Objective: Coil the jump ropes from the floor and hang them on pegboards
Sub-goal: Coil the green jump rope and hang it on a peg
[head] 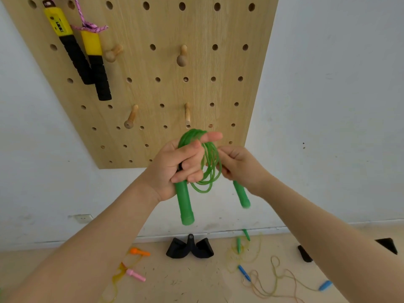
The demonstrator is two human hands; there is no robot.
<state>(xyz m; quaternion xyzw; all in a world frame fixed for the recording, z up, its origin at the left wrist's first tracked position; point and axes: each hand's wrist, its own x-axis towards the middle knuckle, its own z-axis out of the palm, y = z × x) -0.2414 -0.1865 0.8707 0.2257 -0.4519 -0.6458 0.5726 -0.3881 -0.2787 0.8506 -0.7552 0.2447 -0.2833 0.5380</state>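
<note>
Two hands on green jump rope (209, 165), held before pegboard (153, 88). Your left hand (175, 169) grip closed round coil and one handle (185, 204); right hand (238, 165) pinches strands beside it, second handle (241, 194) hanging below. Keep loops even, wrap tail tight, then lift onto bare peg (187, 113) just above left grip.

Two bare arms come in from the bottom, and no sleeves cover them. The left hand (175, 165) and right hand (238, 165) wear no gloves, rings or watch.
</note>
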